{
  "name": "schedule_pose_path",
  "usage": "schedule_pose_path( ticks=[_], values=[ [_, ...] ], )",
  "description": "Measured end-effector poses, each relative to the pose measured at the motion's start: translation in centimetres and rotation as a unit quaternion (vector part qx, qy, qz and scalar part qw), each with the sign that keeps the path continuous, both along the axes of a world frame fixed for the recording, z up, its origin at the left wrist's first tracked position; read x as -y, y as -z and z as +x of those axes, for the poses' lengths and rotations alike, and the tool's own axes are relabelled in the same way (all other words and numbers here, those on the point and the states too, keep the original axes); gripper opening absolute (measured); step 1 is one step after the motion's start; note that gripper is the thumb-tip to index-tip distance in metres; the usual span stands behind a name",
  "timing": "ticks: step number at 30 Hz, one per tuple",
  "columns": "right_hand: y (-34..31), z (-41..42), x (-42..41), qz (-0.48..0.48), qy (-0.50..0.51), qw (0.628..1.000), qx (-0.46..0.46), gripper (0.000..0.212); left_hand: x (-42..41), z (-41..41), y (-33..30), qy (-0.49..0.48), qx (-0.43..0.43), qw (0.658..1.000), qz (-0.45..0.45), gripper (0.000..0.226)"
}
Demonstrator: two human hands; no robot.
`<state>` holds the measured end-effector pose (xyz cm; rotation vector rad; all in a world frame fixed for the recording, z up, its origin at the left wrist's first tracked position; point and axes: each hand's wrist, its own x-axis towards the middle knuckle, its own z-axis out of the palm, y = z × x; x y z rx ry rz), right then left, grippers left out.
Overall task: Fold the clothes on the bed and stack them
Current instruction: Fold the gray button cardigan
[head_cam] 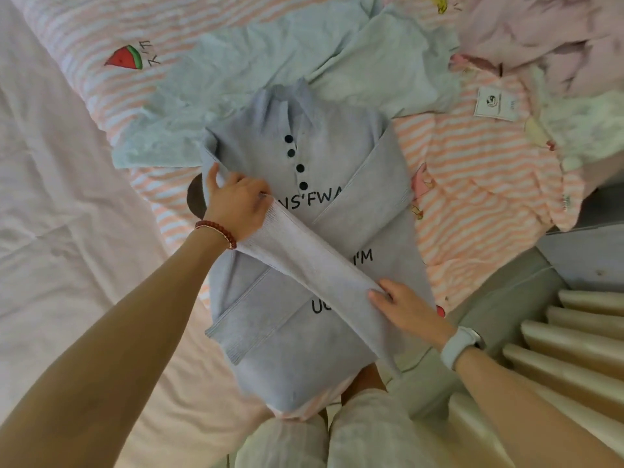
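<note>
1. A pale blue shirt (341, 140) lies face up on the striped bed (472, 177), one sleeve (314, 258) drawn slantwise across its front
2. Left hand (238, 201) pinches the sleeve's shoulder end
3. Right hand (405, 307) grips its cuff end
</note>
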<state>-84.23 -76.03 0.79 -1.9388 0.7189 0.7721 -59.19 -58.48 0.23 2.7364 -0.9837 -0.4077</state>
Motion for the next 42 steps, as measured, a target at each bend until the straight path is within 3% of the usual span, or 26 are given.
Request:
schedule_pose_path(
  ticks=[2, 4, 6, 8, 9, 11, 13, 15, 17, 20, 23, 26, 30, 32, 34, 36, 38, 42],
  values=[
    [-0.6, -0.4, 1.6, -0.053, 0.057, 0.995, 0.063, 0.025, 0.1, -0.4, 0.5, -0.014, 0.037, 0.999, -0.003, 0.020],
    [-0.3, -0.6, 3.6, -0.107, 0.079, 0.989, 0.061, 0.020, 0.6, -0.8, 1.0, -0.038, 0.055, 0.997, 0.026, 0.022],
    [0.7, -1.0, 5.0, -0.173, 0.046, 0.984, -0.027, 0.013, 1.3, -1.4, 1.5, -0.046, 0.055, 0.995, 0.065, 0.034],
    [1.6, -1.4, 5.4, -0.270, -0.008, 0.956, -0.113, 0.027, 1.9, -2.2, 2.0, -0.049, 0.060, 0.994, 0.072, 0.046],
    [1.9, -1.5, 5.3, -0.325, -0.012, 0.940, -0.107, 0.033, 1.9, -2.7, 2.2, -0.057, 0.062, 0.995, 0.057, 0.049],
    [2.0, -0.8, 4.4, -0.397, -0.001, 0.917, 0.021, 0.040, 1.5, -3.8, 3.0, -0.057, 0.071, 0.995, 0.033, 0.054],
    [2.3, 0.7, 3.1, -0.421, -0.072, 0.890, 0.158, 0.043, 0.8, -4.8, 4.0, -0.022, 0.074, 0.995, 0.070, 0.058],
    [3.6, 2.2, 1.9, -0.405, -0.205, 0.868, 0.198, 0.049, 0.5, -5.3, 4.9, 0.000, 0.042, 0.988, 0.148, 0.065],
    [4.8, 4.0, 1.2, -0.384, -0.267, 0.862, 0.196, 0.050, 0.8, -5.1, 5.5, 0.004, 0.016, 0.984, 0.180, 0.065],
    [4.6, 7.8, 1.7, -0.379, -0.198, 0.864, 0.265, 0.035, 1.8, -3.6, 4.7, -0.018, 0.001, 0.993, 0.121, 0.059],
    [3.2, 12.9, 4.0, -0.434, -0.142, 0.816, 0.354, 0.026, 2.1, -0.2, 3.8, -0.067, 0.055, 0.995, 0.050, 0.053],
    [2.7, 18.5, 7.2, -0.424, -0.112, 0.808, 0.395, 0.027, 2.1, 4.4, 3.2, -0.158, 0.078, 0.984, 0.040, 0.060],
    [3.3, 25.7, 11.1, -0.411, -0.124, 0.867, 0.253, 0.051, 2.3, 10.4, 3.3, -0.243, -0.026, 0.966, 0.082, 0.076],
    [4.2, 28.2, 12.6, -0.350, -0.168, 0.905, 0.172, 0.054, 2.1, 12.6, 3.7, -0.258, -0.118, 0.959, 0.031, 0.069],
    [4.6, 29.6, 13.5, -0.276, -0.183, 0.932, 0.149, 0.051, 2.1, 13.8, 3.8, -0.259, -0.175, 0.950, -0.017, 0.059],
    [4.0, 30.3, 13.8, -0.215, -0.160, 0.951, 0.154, 0.044, 2.6, 14.3, 3.4, -0.245, -0.159, 0.956, -0.037, 0.047],
    [3.0, 30.0, 13.7, -0.211, -0.147, 0.948, 0.185, 0.037, 3.1, 14.1, 2.7, -0.232, -0.107, 0.963, -0.082, 0.031],
    [0.5, 26.1, 12.0, -0.289, -0.119, 0.890, 0.333, 0.031, 2.9, 9.9, 0.3, -0.182, 0.023, 0.969, -0.164, 0.027]
  ],
)
